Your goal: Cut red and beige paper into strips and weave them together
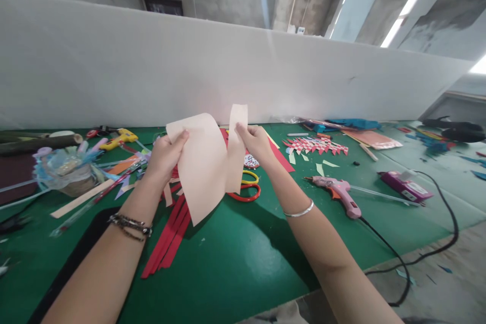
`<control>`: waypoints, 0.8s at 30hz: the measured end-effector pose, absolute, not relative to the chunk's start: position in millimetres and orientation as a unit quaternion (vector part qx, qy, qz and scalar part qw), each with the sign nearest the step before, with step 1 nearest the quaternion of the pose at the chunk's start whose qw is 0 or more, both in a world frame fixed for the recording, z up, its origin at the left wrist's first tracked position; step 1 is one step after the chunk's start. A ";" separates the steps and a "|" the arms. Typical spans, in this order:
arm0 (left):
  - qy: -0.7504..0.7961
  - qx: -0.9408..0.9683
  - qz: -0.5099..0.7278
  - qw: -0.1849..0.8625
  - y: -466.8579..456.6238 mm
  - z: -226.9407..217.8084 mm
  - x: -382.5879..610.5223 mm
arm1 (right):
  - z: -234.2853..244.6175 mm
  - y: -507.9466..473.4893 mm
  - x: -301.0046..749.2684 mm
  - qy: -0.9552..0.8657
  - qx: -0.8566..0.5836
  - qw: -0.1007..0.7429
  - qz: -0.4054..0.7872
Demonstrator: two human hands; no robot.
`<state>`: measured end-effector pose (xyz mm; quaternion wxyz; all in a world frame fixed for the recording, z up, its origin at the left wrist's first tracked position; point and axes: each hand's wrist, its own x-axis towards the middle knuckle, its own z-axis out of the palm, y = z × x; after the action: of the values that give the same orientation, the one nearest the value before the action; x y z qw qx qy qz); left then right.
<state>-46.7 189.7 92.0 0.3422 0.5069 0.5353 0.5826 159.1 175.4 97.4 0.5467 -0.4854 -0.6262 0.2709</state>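
Observation:
Above the green table, my left hand pinches the upper left part of a cream sheet of paper. My right hand grips a narrow strip of the same cream paper between thumb and fingers. Strip and sheet meet or overlap near their lower edges; whether they are still joined there I cannot tell. Scissors with red and yellow handles lie beneath the paper, their blades hidden. Red paper strips lie on the table below my left hand, partly covered by the sheet.
A pink glue gun and a purple power box with a black cord lie at right. Behind them sits a red-and-white woven paper piece. At left are a blue-wrapped bundle and a yellow-handled tool. A white partition borders the table.

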 end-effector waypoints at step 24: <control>0.526 0.509 0.544 0.409 176.3 101.5 -35.3 | 98.3 174.9 152.2 -0.617 -0.455 0.549 0.332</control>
<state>-35.3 176.3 101.5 0.4091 0.5094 0.5262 0.5443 152.2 174.9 98.3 0.5494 -0.4548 -0.6174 0.3319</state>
